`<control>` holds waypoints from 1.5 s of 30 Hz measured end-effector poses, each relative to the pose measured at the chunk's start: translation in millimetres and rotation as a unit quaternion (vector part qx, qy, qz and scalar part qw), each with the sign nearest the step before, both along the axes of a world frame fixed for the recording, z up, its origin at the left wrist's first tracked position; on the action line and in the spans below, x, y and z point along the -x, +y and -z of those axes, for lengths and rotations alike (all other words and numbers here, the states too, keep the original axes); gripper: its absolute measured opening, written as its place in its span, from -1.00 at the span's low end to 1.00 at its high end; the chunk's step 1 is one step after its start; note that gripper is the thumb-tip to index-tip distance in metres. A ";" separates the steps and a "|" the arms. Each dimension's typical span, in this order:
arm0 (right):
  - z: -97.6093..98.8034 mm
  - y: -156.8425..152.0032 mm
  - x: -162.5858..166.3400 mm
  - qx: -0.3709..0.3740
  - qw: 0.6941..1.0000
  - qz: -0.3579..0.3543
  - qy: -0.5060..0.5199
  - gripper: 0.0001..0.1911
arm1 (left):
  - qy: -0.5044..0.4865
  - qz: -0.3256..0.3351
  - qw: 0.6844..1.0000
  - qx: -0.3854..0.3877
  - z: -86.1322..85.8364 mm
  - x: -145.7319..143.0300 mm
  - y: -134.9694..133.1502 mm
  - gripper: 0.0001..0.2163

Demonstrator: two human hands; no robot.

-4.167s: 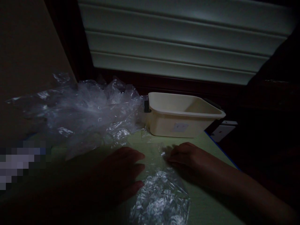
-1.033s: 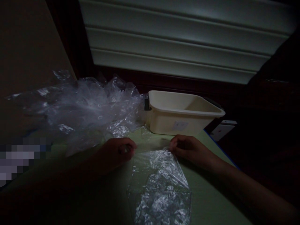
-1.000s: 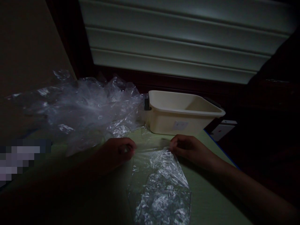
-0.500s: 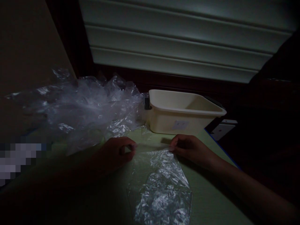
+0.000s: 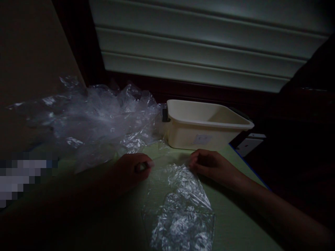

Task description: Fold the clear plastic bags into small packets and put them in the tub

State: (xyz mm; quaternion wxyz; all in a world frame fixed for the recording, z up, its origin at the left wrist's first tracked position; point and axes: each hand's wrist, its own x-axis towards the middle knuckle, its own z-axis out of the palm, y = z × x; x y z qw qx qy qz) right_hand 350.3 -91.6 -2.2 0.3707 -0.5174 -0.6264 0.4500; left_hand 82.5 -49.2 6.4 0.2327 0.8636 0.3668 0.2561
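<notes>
A clear, crinkled plastic bag (image 5: pixel 183 209) lies flat on the green tabletop, its far edge raised between my hands. My left hand (image 5: pixel 136 169) pinches the left corner of that edge between thumb and fingertips. At the right corner, my right hand (image 5: pixel 209 162) pinches the film in the same way, with its other fingers curled. The bag looks transparent, and through its upper part the table surface shows. What lies inside, apart from wrinkled film, I cannot make out in the dim light.
Behind my left hand is a large heap of clear plastic bags (image 5: pixel 104 115). A cream plastic bin (image 5: pixel 209 134) with dark handles and a small label stands at the table's back edge. Beyond the right edge sits a white box (image 5: pixel 250 144). Pale slatted panels (image 5: pixel 196 45) rise behind.
Both hands stay almost in place. The strip of film between them has shifted slightly, while the bag, heap and bin look unmoved.
</notes>
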 end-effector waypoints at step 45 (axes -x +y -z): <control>-14.3 -12.4 -6.0 -0.196 0.903 -0.130 -0.359 -0.64 | 0.248 0.186 0.919 -0.243 11.0 36.2 -4.6 -0.52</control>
